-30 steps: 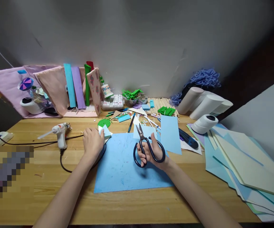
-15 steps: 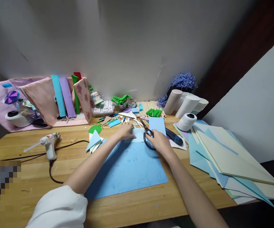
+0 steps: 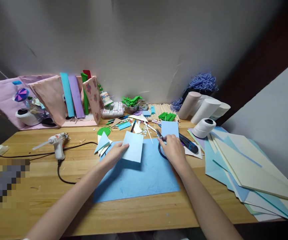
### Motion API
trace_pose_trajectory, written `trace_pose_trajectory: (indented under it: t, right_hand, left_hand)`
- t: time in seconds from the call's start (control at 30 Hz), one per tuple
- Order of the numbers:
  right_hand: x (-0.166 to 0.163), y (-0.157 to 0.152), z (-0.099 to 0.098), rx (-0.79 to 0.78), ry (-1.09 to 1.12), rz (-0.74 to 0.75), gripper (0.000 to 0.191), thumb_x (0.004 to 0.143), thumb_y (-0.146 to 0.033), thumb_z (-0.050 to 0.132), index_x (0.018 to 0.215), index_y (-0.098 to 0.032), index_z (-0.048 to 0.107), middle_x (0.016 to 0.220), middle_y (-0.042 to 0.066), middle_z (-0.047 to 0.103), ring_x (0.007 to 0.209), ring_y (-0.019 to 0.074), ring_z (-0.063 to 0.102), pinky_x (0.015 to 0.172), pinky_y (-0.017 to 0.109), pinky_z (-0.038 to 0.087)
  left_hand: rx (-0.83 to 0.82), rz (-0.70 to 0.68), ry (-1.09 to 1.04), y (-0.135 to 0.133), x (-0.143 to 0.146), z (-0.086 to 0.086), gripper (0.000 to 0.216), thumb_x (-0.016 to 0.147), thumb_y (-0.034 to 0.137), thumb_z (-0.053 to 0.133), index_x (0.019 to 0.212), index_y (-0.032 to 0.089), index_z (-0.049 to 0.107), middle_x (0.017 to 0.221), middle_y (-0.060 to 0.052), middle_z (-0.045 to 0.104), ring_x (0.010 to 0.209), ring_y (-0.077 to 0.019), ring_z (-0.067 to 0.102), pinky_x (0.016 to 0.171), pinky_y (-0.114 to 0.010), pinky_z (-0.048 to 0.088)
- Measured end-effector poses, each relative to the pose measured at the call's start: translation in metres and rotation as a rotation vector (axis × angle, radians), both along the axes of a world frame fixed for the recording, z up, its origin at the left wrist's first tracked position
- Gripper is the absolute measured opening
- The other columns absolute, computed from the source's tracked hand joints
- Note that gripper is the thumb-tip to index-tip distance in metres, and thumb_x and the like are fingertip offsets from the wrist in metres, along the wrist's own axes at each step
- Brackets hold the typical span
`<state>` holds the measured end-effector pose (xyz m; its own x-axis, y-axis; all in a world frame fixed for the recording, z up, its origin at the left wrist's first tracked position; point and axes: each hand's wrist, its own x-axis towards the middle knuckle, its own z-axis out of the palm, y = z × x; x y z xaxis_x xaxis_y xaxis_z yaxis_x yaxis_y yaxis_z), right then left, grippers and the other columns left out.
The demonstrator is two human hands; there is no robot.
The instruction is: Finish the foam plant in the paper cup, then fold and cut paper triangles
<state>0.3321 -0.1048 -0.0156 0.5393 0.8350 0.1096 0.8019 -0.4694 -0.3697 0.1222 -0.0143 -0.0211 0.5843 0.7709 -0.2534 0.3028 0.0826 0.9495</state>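
Note:
My left hand [image 3: 116,153] pinches the left edge of a pale blue piece of paper [image 3: 133,147], thumb on top, and holds it tilted above a larger blue sheet [image 3: 144,181] on the table. To the right, my right hand [image 3: 174,148] is closed on black-handled scissors [image 3: 161,151], whose blades point away from me. Just beyond that hand lies another blue paper rectangle [image 3: 170,129]. Paper scraps [image 3: 103,142] in blue and white lie left of the large sheet, beside a green round piece [image 3: 104,132].
A glue gun [image 3: 58,145] with its cord stands at the left. Pink boards [image 3: 47,96] holding paper rolls are behind it. Markers [image 3: 115,110], sticks [image 3: 160,109] and a bowl of green strips [image 3: 132,102] line the wall. Thread spools [image 3: 203,128] and stacked card sheets [image 3: 253,163] sit right.
My left hand has lifted the pale blue paper off the far edge of the large sheet and drawn it nearer and left. The scissors stay in my right hand, now apart from the paper.

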Motion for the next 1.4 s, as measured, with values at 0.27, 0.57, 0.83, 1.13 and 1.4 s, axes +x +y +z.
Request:
trace_pose_trajectory:
  t: [0.27,0.57,0.83,1.13,1.4]
  right_hand:
    - [-0.062,0.009,-0.033,0.331,0.789,0.367,0.033,0.084,-0.035,0.046,0.109,-0.015,0.056,0.107,0.01,0.063,0.093,0.0224,0.06,0.079,0.035,0.048]
    - [-0.066,0.007,-0.042,0.325,0.192,0.877,0.055,0.086,-0.005,0.029,0.137,-0.026,0.03,0.142,0.001,0.033,0.131,0.015,0.028,0.108,0.039,0.028]
    - [-0.068,0.004,-0.045,0.226,0.037,0.962,0.055,0.087,-0.005,0.03,0.139,-0.022,0.027,0.144,0.003,0.028,0.134,0.0156,0.021,0.108,0.039,0.029]
    - [-0.075,0.001,-0.04,0.229,0.101,0.948,0.055,0.086,-0.008,0.032,0.139,-0.02,0.026,0.145,0.004,0.026,0.134,0.0187,0.019,0.108,0.043,0.026]
    - [-0.066,0.002,-0.029,0.295,0.866,0.547,0.034,0.081,-0.03,0.054,0.114,-0.021,0.055,0.118,0.007,0.057,0.103,0.0195,0.055,0.084,0.033,0.047]
  left_hand:
    - [-0.461,0.025,-0.407,-0.03,-0.008,-0.024,0.029,0.078,0.032,0.058,0.099,0.012,0.06,0.089,-0.009,0.068,0.075,-0.0172,0.062,0.063,-0.024,0.046]
    - [-0.639,0.154,-0.615,-0.036,-0.007,-0.038,0.012,0.073,0.017,0.058,0.085,0.013,0.06,0.082,-0.006,0.067,0.084,-0.0195,0.061,0.077,-0.031,0.045]
    - [-0.739,0.213,-0.635,-0.03,-0.009,-0.038,0.006,0.059,0.012,0.053,0.056,0.015,0.049,0.052,0.003,0.051,0.055,-0.0112,0.051,0.065,-0.027,0.045]
    - [-0.651,0.155,-0.612,-0.034,-0.008,-0.04,0.022,0.067,0.016,0.063,0.089,0.015,0.062,0.08,-0.002,0.066,0.075,-0.0134,0.058,0.072,-0.025,0.043]
    - [-0.558,-0.064,-0.435,-0.034,-0.013,-0.032,0.028,0.063,0.02,0.061,0.09,0.013,0.065,0.08,-0.004,0.067,0.072,-0.0175,0.059,0.067,-0.027,0.042]
